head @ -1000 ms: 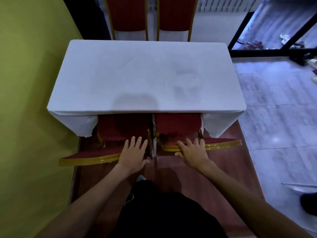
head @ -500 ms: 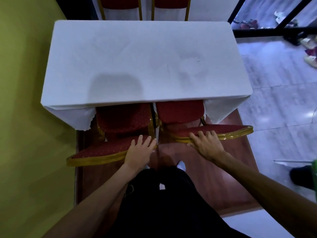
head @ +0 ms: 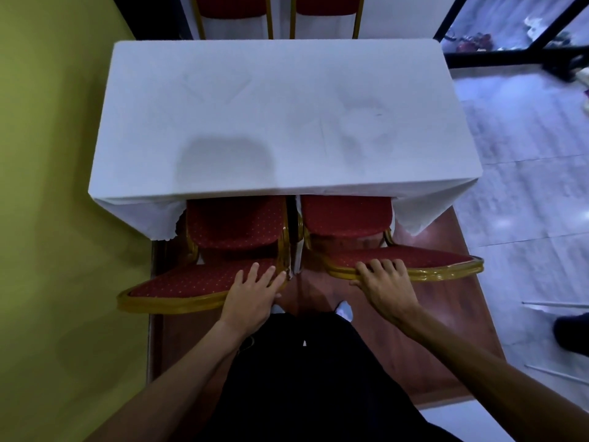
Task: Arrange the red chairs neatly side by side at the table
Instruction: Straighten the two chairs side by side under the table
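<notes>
Site is looking like a banquet or dining hall: a white-draped table [head: 287,106] is standing with gold-framed red chairs [head: 236,224] lining both sides, over a tiled floor [head: 526,186].

left chair [head: 236,228] just beside right chair [head: 345,218], both seats under table [head: 287,106] near edge, far chairs [head: 232,8] behind table, wall [head: 47,186] at left

Four red chairs, one table [head: 287,106], two hands.
Two chairs at the table's near edge, near left chair [head: 236,224] and near right chair [head: 347,215]; two at its far edge, far left chair [head: 232,8] and far right chair [head: 325,4]; one left hand [head: 255,291], one right hand [head: 382,285].
</notes>
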Available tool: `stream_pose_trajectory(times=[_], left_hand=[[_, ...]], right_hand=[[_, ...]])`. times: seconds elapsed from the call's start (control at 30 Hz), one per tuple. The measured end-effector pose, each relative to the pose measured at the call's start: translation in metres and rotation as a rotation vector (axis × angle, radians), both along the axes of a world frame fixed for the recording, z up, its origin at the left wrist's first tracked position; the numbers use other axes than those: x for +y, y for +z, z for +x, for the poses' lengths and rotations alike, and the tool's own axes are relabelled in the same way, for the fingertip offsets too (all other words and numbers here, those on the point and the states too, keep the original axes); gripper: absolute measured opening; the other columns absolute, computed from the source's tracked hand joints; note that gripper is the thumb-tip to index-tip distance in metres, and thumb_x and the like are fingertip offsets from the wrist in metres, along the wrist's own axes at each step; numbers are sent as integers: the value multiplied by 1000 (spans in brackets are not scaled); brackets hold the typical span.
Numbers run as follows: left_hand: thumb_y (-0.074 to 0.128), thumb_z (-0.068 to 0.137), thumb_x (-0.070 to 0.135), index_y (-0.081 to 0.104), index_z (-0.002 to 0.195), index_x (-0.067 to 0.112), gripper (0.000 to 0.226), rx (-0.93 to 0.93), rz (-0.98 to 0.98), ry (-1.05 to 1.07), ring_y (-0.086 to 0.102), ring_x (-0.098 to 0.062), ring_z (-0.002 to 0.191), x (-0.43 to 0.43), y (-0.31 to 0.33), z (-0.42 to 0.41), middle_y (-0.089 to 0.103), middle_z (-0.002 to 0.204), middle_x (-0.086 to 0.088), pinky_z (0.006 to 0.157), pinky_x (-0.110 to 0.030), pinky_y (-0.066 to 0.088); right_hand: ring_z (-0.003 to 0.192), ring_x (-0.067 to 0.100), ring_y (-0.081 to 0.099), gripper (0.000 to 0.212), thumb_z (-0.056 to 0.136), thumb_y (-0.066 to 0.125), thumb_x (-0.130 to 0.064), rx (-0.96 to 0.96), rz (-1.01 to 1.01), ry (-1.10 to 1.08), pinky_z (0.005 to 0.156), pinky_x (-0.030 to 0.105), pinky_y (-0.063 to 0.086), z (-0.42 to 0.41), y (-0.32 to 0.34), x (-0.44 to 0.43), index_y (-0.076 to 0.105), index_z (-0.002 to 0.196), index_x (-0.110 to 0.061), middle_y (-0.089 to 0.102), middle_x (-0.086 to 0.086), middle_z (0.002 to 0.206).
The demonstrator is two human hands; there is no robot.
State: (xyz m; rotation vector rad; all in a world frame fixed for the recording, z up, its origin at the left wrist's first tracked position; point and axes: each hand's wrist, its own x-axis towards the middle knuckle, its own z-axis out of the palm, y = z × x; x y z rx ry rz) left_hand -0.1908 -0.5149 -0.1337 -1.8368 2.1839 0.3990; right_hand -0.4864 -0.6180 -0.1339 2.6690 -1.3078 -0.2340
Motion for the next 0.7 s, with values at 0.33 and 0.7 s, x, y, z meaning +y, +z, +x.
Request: stream_pose_trajectory(times=[0.33,0.7], left_hand=[[36,104,40,39,150,21,50,-67,63,-27,60,-46,113,-3,-3,-4,47,150,-11,86,-49,54],[59,95,38,53,141,22,49,-111,24,-3,69,-39,90,-6,-2,-15,61,136,-11,73,-45,57]], right_hand=[[92,27,65,41,95,51,-51,-6,119,-10,84,44,43,3,-7,-2,62,123,-23,70,0,104],[71,26,63,32,96,55,-47,-160,-48,86,81,46,47,-17,-15,-3,70,106,-20,68,0,83]])
